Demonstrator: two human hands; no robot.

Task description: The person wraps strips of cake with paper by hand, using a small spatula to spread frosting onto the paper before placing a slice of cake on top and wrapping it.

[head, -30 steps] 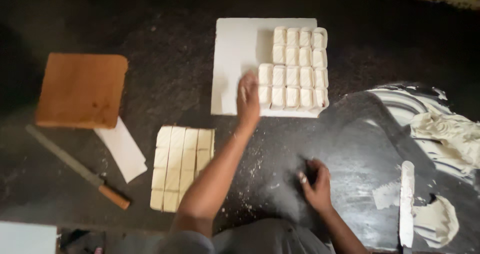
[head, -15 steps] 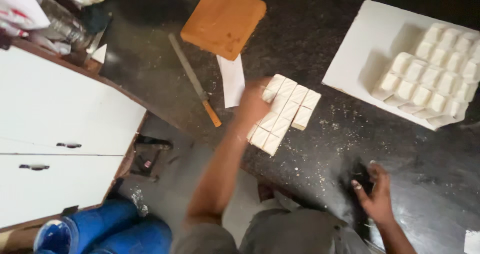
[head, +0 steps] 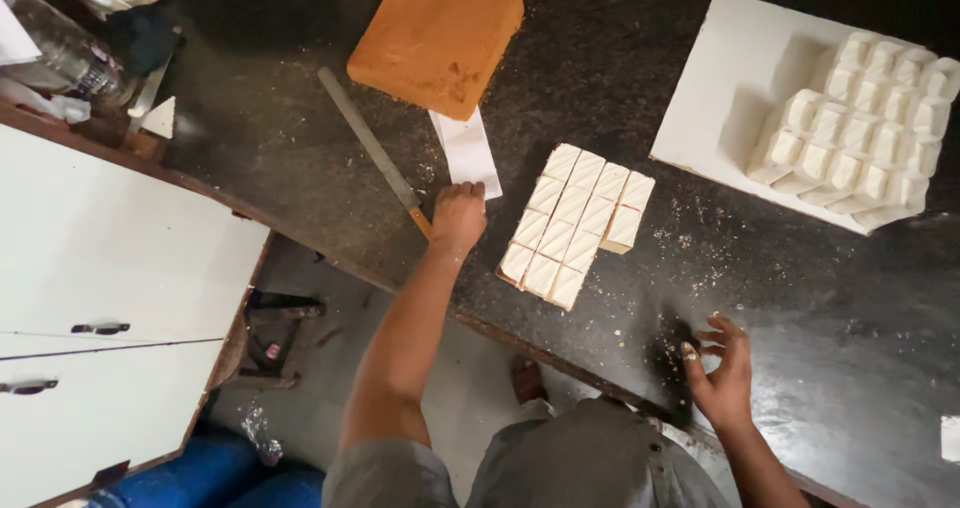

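Note:
My left hand is curled at the wooden handle end of a long knife that lies diagonally on the dark counter. Just right of that hand sits a block of white-iced cake cut into several small rectangles. With its fingers spread, my right hand rests on the counter near its front edge and holds nothing. A brown sponge slab lies at the top, with a white paper strip below it. A white board at the right carries several iced cake pieces.
The dark counter is dusted with crumbs. White cabinet doors stand at the left, and blue drums sit on the floor below. Clutter, including a bottle, fills the counter's top-left corner. A foot shows under the counter edge.
My left hand went from the pieces on the white board to the cut block, then to the knife handle. The view swung left. My right hand stayed on the counter.

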